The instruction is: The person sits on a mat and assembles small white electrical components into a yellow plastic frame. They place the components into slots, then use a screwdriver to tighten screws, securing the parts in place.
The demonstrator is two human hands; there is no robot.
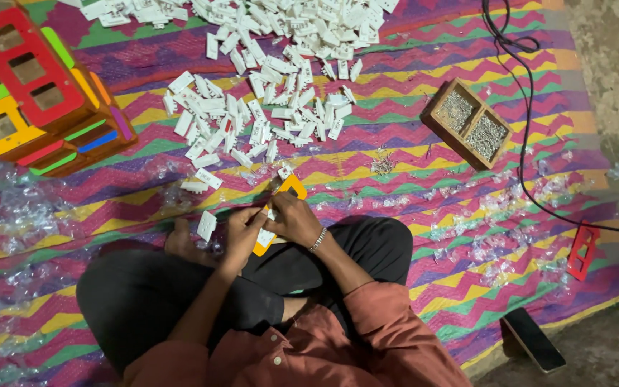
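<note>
While gripped over the crossed legs, seen from above: yellow plastic frame point(289, 192), long axis running diagonally, upper end pointing up and right toward the heap of white parts, lower end tucked beneath the palms. Left hand point(241, 233) curled around the frame's lower left edge, fingers bent and pressing a small white part point(269, 215) against it. Right hand point(294, 220) clamped over the frame from the right, fingers closed on the same white part, metal bracelet point(317, 240) at the wrist. Frame thus between both sets of fingers, only its upper corner and a strip of lower edge showing.

On the zigzag-striped mat point(410, 129): large scatter of white rectangular parts point(266, 93) beyond the hands, one single white piece point(206, 225) just left of the left hand. Upper left, stack of coloured frames point(34, 93), red uppermost, with green, yellow and orange beneath, each with square cut-outs. Upper right, wooden box point(469, 123) of two compartments, tilted diamond-wise, filled with small metal pieces. Far right, lone red frame point(583, 251) beside a black cable point(526, 107). Lower right, dark phone point(534, 339) at the mat's edge. Clear wrapper scraps point(496, 244) strewn along the near border.
</note>
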